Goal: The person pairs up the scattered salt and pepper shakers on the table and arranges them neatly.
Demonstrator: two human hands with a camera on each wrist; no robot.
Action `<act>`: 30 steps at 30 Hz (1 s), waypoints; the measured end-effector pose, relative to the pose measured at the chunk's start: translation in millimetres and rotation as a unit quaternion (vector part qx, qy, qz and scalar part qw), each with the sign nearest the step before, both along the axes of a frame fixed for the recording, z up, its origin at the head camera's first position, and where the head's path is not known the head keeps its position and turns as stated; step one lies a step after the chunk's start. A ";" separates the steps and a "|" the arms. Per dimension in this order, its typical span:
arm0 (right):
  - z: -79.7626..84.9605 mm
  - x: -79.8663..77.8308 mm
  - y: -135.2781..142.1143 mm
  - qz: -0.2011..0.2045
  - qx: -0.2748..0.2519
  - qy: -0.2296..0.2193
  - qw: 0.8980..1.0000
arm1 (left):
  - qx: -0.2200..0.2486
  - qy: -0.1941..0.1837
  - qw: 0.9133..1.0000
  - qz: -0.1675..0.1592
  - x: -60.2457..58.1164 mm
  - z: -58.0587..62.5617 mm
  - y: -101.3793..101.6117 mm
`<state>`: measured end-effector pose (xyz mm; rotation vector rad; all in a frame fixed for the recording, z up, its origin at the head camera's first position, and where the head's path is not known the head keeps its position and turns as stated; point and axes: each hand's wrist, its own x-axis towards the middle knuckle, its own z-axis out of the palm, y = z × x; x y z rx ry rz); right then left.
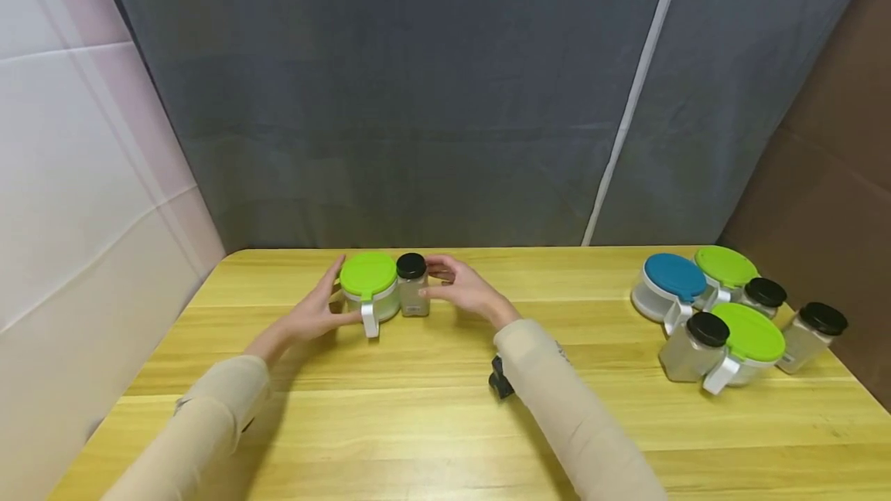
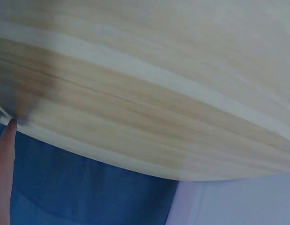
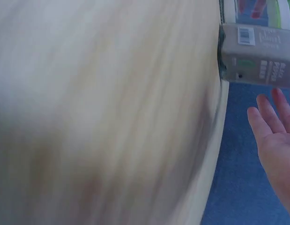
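1. Green-lidded container [image 1: 367, 277] and black-lidded jar [image 1: 414, 289] stand upright side by side at the far part of the wooden table [image 1: 390, 424]; touching or a hair apart, can't tell.
2. Key relation: the pair sits between the hands, in a left-right row. Container on the left end, jar on the right end.
3. Jar's long axis is vertical; container is low and wide, its white handle [image 1: 370, 320] facing the person.
4. Left hand [image 1: 315, 312] is nearer the container, right hand [image 1: 465, 287] nearer the jar.
5. Left hand: fingers and thumb spread wide round the container's left side, thumb tip at the handle. Pressure, if any, can't tell.
6. Right hand: fingers spread, just beside the jar's right face, pinching nothing. Right wrist view shows fingertips short of the printed face; thumb contact unclear.
7. Left wrist view: only a bit of hand at the edge, little help.
8. Well apart, at the table's right: blue-lidded container [image 1: 672, 281], rear green-lidded container [image 1: 725, 266], front green-lidded container [image 1: 750, 335], plus three more black-lidded jars, one in front [image 1: 691, 349], one behind [image 1: 764, 295], one far right [image 1: 811, 339].
9. Small dark object [image 1: 500, 380] by the right sleeve [image 1: 574, 412], partly hidden; can't identify.
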<state>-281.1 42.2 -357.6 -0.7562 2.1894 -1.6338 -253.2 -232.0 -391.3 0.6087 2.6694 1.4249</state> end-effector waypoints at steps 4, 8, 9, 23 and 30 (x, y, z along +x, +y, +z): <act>6.4 1.1 8.4 0.015 0.002 0.012 1.000 | -0.032 -0.005 0.999 0.004 3.5 5.5 -5.8; 14.3 1.7 18.9 0.031 0.013 0.043 0.999 | -0.067 0.003 0.998 0.006 6.8 14.4 -8.9; 16.7 2.2 21.8 0.032 0.018 0.049 0.998 | -0.070 0.007 0.998 0.007 7.3 16.6 -9.1; 46.0 8.7 57.8 0.041 0.054 0.126 0.990 | 0.002 0.167 0.983 0.080 13.2 48.2 17.1; 61.1 19.1 82.7 0.038 0.066 0.156 0.985 | 0.029 0.183 0.980 0.076 27.5 65.3 50.1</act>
